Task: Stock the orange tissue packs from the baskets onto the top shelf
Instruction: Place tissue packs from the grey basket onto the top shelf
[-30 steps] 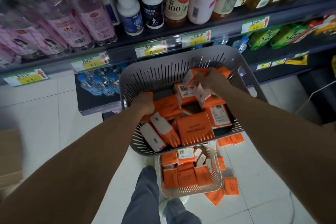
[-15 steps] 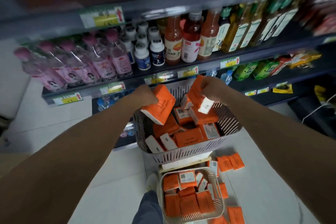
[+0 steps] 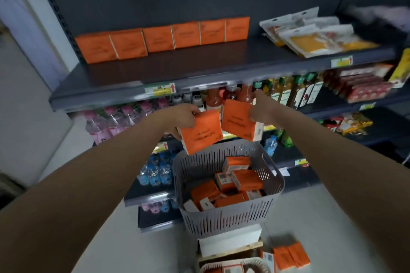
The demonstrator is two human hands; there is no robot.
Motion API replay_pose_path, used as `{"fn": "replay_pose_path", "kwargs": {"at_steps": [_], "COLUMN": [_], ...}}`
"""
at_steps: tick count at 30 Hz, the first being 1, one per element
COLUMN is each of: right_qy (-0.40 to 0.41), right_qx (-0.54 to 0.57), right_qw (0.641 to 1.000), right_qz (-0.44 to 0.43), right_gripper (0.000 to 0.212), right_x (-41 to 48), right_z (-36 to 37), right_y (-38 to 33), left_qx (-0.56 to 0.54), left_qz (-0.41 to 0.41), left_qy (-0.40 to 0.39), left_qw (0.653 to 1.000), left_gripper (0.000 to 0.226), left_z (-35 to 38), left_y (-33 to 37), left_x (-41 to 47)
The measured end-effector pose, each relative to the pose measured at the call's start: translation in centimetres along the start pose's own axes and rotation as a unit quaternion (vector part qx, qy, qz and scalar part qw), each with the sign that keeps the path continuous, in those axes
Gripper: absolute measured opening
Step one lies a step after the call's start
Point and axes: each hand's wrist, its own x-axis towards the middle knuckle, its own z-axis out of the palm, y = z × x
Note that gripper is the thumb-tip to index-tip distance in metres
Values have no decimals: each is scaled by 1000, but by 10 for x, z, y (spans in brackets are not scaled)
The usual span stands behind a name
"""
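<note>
My left hand (image 3: 179, 117) grips one orange tissue pack (image 3: 200, 132) by its upper edge. My right hand (image 3: 260, 111) grips a second orange pack (image 3: 238, 119) beside it. Both packs hang above the grey slatted basket (image 3: 224, 217), which holds several more orange packs (image 3: 246, 178). Both hands are just below the front edge of the top shelf (image 3: 155, 73). A row of several orange packs (image 3: 159, 39) stands upright against the shelf's back wall.
White and yellow pouches (image 3: 310, 35) lie on the top shelf's right part. Bottles (image 3: 286, 91) fill the shelf below. A white basket (image 3: 235, 266) with packs sits on the floor, loose orange packs (image 3: 290, 255) beside it. The grey basket rests on a white box (image 3: 228, 241).
Both hands have risen out of the grey basket, each carrying an orange pack, up toward the top shelf. My view has tilted upward, and the top shelf is now in sight.
</note>
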Motion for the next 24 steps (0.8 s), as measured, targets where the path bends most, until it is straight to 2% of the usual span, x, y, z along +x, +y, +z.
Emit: {"fn": "replay_pose_path", "kwargs": {"at_steps": [3, 5, 13, 18, 24], "right_qy": [54, 92, 186, 205, 229], "right_qx": [-43, -57, -13, -20, -35], "right_qw": [997, 993, 974, 969, 962], "right_qz": [-21, -36, -128, -133, -144], "right_gripper": [39, 34, 43, 46, 49], "right_x": [-4, -1, 41, 86, 146], "right_z": [-12, -19, -37, -45, -48], "right_y": [-23, -36, -85, -116, -145], "left_qx": [-4, 9, 29, -21, 19], "left_qz": [28, 44, 70, 89, 85], "left_qy": [52, 90, 238, 310, 341], "left_qw": [998, 995, 968, 946, 936], "left_gripper": [50, 45, 21, 34, 45], "left_z": [-24, -40, -111, -163, -211], "left_y": [9, 13, 19, 11, -3], "left_x": [-18, -26, -30, -1, 52]}}
